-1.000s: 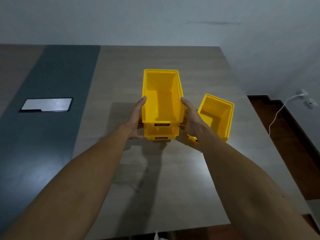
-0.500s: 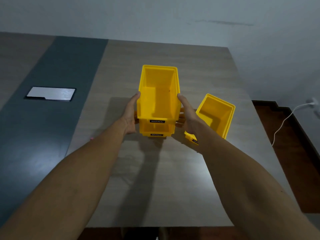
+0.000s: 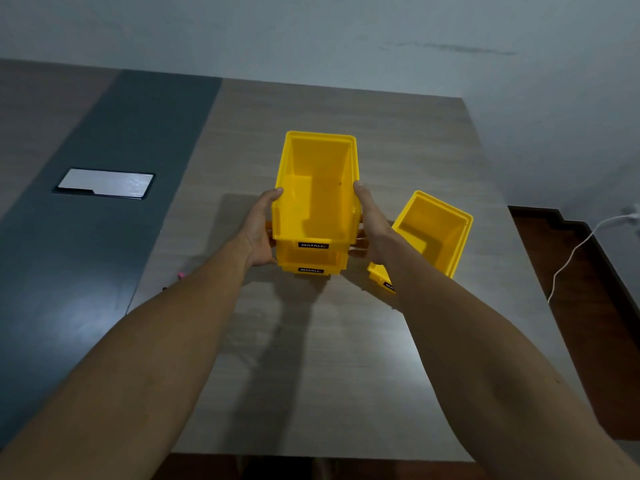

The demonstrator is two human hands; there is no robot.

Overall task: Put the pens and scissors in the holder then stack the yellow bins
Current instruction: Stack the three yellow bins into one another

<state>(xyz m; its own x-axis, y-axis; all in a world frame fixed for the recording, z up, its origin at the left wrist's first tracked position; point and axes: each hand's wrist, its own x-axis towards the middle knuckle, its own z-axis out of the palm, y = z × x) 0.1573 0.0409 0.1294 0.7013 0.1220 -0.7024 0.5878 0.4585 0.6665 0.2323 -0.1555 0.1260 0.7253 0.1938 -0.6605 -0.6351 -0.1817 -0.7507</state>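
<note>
Two yellow bins are stacked in the middle of the table: the upper bin (image 3: 317,188) sits on the lower bin (image 3: 311,263), whose labelled front shows beneath it. My left hand (image 3: 259,230) grips the stack's left side and my right hand (image 3: 372,223) grips its right side. A third yellow bin (image 3: 433,230) stands tilted just to the right, partly hidden behind my right forearm. No pens, scissors or holder are clearly visible.
The wooden table (image 3: 329,358) has a dark grey strip on the left with a silver cover plate (image 3: 105,181). A small pink object (image 3: 180,274) lies near my left forearm. A white cable (image 3: 575,251) runs over the floor on the right.
The view has shifted slightly and the table sits lower in frame. Both hands stay on the stacked bins, with the upper bin settled a little closer onto the lower one.
</note>
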